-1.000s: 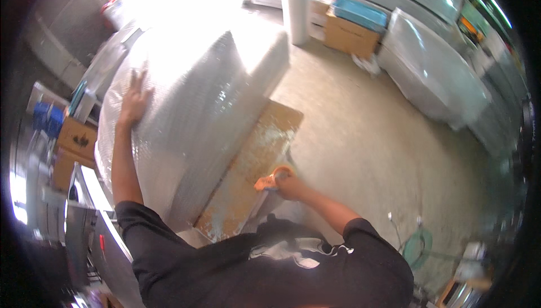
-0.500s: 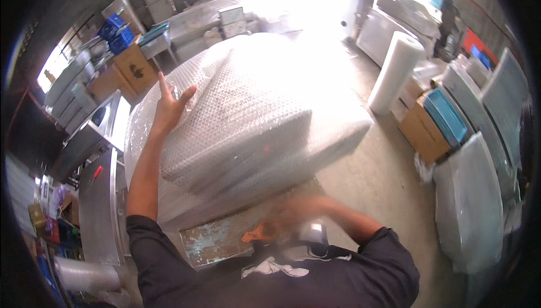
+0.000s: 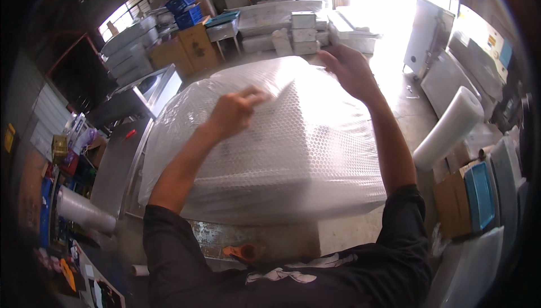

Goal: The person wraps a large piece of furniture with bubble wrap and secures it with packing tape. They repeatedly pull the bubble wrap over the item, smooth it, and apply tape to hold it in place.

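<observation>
A large bulky object under clear bubble wrap fills the middle; the wrap hides what it is. Above its left part is my left hand, fingers curled and forefinger toward the right. Its fingertips are smeared beside a raised fold, and I cannot make out what they hold. My right hand reaches over the far right part of the wrap, fingers apart and pointing left, with nothing visible in them. Close to my body, an orange tool with a ring-shaped part lies on a worn board, away from both hands.
At right stand a roll of white wrapping, a cardboard box and a blue tray. Leftward are a metal-topped bench and a clear film roll. Wrapped pieces and blue crates line the back.
My right hand has moved from near the orange tool up to the far right of the wrap. My left hand has shifted right and its fingers have curled. The view has turned.
</observation>
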### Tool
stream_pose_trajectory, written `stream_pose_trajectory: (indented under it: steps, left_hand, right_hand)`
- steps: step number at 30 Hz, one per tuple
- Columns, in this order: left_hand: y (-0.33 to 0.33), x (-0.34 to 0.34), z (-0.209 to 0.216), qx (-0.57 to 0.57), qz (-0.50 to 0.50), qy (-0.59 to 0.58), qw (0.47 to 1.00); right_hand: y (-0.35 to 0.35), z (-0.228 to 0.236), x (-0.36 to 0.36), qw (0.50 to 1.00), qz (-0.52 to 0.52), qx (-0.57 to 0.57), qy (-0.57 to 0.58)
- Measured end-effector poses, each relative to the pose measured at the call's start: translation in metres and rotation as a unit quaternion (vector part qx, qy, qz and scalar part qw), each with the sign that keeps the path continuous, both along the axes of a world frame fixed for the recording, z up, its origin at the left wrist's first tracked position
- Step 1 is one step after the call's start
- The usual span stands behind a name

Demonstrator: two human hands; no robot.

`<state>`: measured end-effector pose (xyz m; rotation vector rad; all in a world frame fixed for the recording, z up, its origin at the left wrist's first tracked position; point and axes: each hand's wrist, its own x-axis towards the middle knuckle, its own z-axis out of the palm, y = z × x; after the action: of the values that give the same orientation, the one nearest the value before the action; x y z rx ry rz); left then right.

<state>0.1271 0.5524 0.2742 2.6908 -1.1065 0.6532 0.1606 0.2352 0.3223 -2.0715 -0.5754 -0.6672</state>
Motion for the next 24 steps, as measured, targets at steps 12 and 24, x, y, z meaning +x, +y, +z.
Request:
stream_pose_trajectory:
  steps: [12,24]
  left_hand:
    - [-0.005,-0.017,-0.024,0.089,-0.010,0.101,0.991]
    - [-0.015,-0.019,-0.028,0.003,-0.033,0.032,0.999]
  right_hand:
    - [0.244,-0.055,0.125,0.916,-0.043,-0.396,0.035]
    - [-0.115,-0.142,0.060,0.861,0.038,0.504,0.054]
